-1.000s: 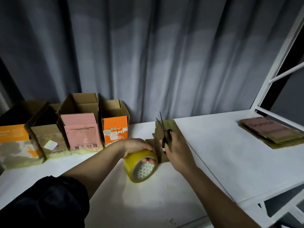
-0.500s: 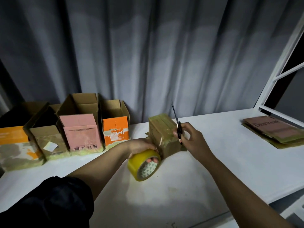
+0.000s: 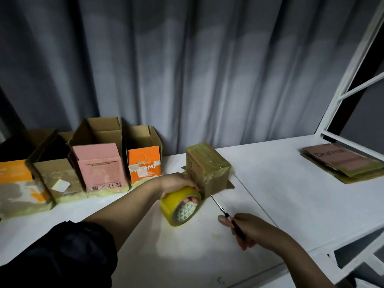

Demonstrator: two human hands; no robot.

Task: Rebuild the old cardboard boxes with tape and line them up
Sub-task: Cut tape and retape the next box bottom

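Fingers [image 3: 192, 200] of the left hand [image 3: 176, 181] curl through the core of the yellow tape roll [image 3: 180, 205], tips showing inside the ring; thumb side lies over the roll's outer face. Roll held on edge, low over the white table [image 3: 280, 194], just in front of the taped brown box [image 3: 206, 169] and close to its near corner; contact between the two cannot be told

Right hand [image 3: 252, 230] grips the black handles of the scissors [image 3: 227, 217], fingers wrapped round them, thumb stretched along the top. Blades closed or nearly so, tip pointing toward the taped box's near corner, short of touching it

Taped brown box sits closed face up, yellowish tape across its top and down the front, flaps splayed flat at its base

Left of the taped box, a row of open boxes along the grey curtain [image 3: 187, 69]: nearest, a small orange box [image 3: 144, 161]; then a pink-fronted box [image 3: 99, 163]; then a plain brown box [image 3: 56, 175]; farthest, an orange-and-grey box [image 3: 18, 188], cut by the frame edge. Neighbours stand touching or nearly so

Right of the taped box, well apart, a stack of flattened cardboard [image 3: 340, 161] near the white rack frame [image 3: 349, 80]

Dark sleeve [image 3: 58, 256] covers the left upper arm
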